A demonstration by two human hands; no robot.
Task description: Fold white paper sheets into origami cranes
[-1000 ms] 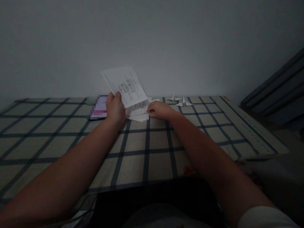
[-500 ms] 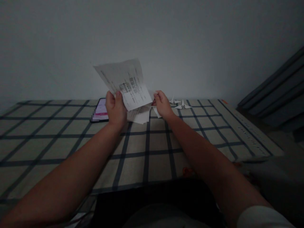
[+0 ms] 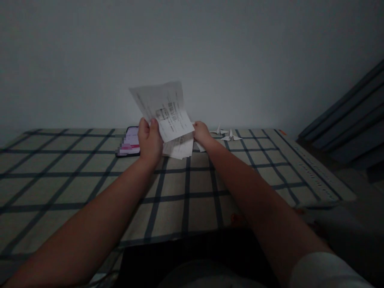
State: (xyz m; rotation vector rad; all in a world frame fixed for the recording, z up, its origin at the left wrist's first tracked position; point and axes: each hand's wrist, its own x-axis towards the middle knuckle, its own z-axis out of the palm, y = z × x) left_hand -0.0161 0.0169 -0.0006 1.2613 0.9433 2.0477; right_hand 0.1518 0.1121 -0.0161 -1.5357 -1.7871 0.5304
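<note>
My left hand [image 3: 150, 140] is closed on a printed sheet of paper [image 3: 163, 108] and holds it tilted up above the checked cloth [image 3: 174, 192]. Under the raised sheet lies a small stack of printed papers [image 3: 180, 148]. My right hand [image 3: 201, 134] rests at the right edge of that stack, fingers pinched on a small white paper piece [image 3: 200, 147]. Both arms stretch forward over the cloth.
A phone [image 3: 129, 142] with a lit screen lies just left of my left hand. Two small white folded paper cranes [image 3: 226, 134] stand to the right of my right hand, near the wall. Dark slanted boards [image 3: 345, 120] lean at the far right.
My left hand lifted the printed sheet higher off the stack and turned it. My right hand rose from the cloth with a small paper piece, then settled back by the stack's right edge.
</note>
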